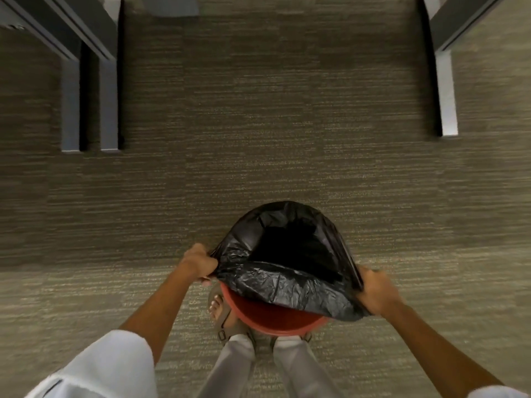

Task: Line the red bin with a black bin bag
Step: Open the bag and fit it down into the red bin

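Observation:
A round red bin (270, 317) stands on the carpet right in front of my feet. A black bin bag (287, 271) is spread open over it, its far edge draped past the bin's far rim; only the near arc of the red rim shows. My left hand (201, 262) grips the bag's left edge, pulled taut. My right hand (376, 291) grips the bag's right edge, low by the near rim. The bag's mouth gapes dark in the middle.
Grey striped carpet (258, 139) covers the floor. Two grey desk legs (89, 110) stand at the left and one pale leg (446, 96) at the right. My sandalled foot (221, 314) touches the bin's left side.

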